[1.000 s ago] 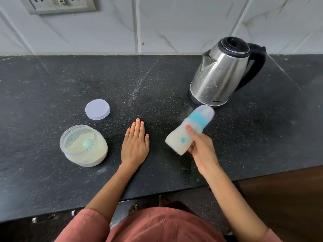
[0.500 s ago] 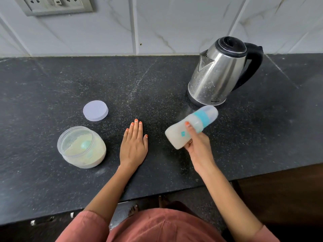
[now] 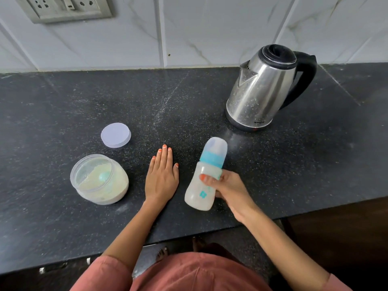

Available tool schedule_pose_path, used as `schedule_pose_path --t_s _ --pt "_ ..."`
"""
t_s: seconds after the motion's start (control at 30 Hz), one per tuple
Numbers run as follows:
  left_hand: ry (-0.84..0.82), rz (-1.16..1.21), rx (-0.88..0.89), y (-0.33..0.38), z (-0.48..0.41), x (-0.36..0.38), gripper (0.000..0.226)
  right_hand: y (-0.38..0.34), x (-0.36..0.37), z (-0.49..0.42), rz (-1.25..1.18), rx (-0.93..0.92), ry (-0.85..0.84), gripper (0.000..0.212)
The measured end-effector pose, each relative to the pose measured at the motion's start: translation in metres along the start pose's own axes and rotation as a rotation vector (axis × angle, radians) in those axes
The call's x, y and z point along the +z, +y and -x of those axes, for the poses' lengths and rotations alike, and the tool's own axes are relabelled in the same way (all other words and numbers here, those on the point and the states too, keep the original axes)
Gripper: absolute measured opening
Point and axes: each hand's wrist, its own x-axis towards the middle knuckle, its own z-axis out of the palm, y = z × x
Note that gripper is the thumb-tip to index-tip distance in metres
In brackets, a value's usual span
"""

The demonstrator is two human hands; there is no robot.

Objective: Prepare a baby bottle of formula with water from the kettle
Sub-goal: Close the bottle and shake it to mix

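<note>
A capped baby bottle [image 3: 201, 185] with a blue collar and milky liquid inside is held above the black counter [image 3: 294, 164], nearly upright and leaning slightly right. My right hand [image 3: 228, 190] grips it round the middle, thumb across its front. Flat on the counter just left of the bottle rests my left hand [image 3: 161, 177], fingers straight. A steel kettle [image 3: 262, 89] with a black lid and handle stands at the back right. To the left sits an open formula jar [image 3: 98, 179] with pale powder and a teal scoop inside.
The jar's round lid [image 3: 116, 135] lies flat behind the jar. A tiled wall with a socket panel [image 3: 67, 7] rises behind the counter. The counter's front edge runs just below my wrists, with floor and a dark cabinet beyond.
The bottle has swung from a strong tilt to the right to nearly upright in my right hand. My left hand has stayed flat on the counter.
</note>
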Motion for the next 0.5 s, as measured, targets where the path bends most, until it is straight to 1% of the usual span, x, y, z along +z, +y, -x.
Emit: schedule_pose_path --t_s 0.03,0.07,0.13,0.2,0.23,0.27,0.37,0.4,0.43,0.5 --pt "-0.001 0.005 0.0 0.0 0.0 0.0 0.054 -0.001 -0.001 0.001 0.015 -0.002 -0.007 0.032" --pt "-0.001 0.008 0.0 0.0 0.0 0.0 0.054 -0.004 -0.002 -0.002 -0.042 -0.018 0.02 0.032" --pt "0.004 0.011 0.001 0.001 0.0 0.0 0.054 -0.012 -0.006 -0.011 -0.289 -0.04 0.131 0.028" --pt "0.006 0.014 0.003 0.001 0.0 0.0 0.054 -0.017 -0.006 -0.02 -0.489 -0.068 0.248 0.017" --pt "0.007 0.018 0.004 0.001 0.001 0.0 0.054 -0.016 -0.005 -0.021 -0.492 -0.082 0.264 0.012" --pt "0.007 0.023 0.004 0.001 0.001 -0.001 0.054 -0.013 -0.002 -0.019 -0.434 -0.085 0.238 0.01" --pt "0.006 0.017 0.004 0.0 0.001 -0.001 0.054 0.0 0.004 -0.004 -0.047 -0.028 0.039 0.015" --pt "0.007 0.013 0.004 0.0 0.0 -0.001 0.054 0.002 0.004 -0.001 0.025 -0.018 0.002 0.016" --pt "0.008 0.012 0.002 0.0 0.001 -0.001 0.054 0.0 0.002 -0.001 0.013 -0.025 0.0 0.017" --pt "0.01 0.015 0.001 0.0 0.001 -0.001 0.053 -0.007 -0.003 -0.008 -0.234 -0.039 0.085 0.021"
